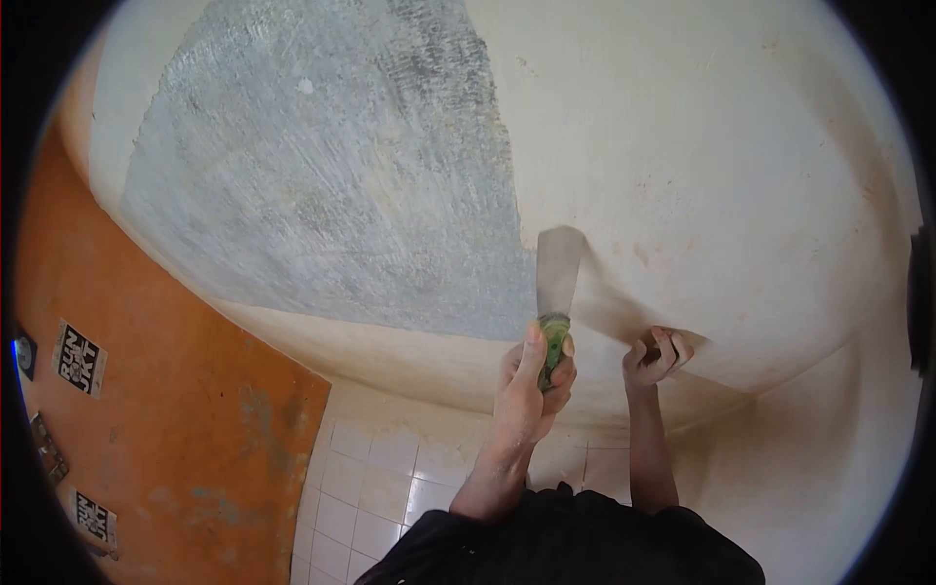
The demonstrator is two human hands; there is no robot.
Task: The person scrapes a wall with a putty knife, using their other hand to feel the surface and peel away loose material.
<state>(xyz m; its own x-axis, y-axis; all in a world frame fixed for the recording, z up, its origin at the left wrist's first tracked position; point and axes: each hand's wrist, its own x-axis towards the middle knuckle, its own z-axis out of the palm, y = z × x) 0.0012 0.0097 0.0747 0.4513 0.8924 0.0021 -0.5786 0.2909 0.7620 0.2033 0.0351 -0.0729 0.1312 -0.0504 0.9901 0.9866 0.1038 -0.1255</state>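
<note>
My left hand [531, 385] is raised and shut on the green handle of a scraper [556, 283]. Its wide metal blade lies flat against the cream painted surface [721, 156] overhead, at the edge of a large bare grey patch [322, 175] where the paint is gone. Just right of the scraper, my right hand [658, 356] curls its fingers on a loose flap of paint [624, 317] that hangs away from the surface.
An orange door [166, 429] with black-and-white stickers [78, 359] stands at the left. White wall tiles [370, 487] run below the cream surface. My black clothing [575, 541] fills the bottom of the view.
</note>
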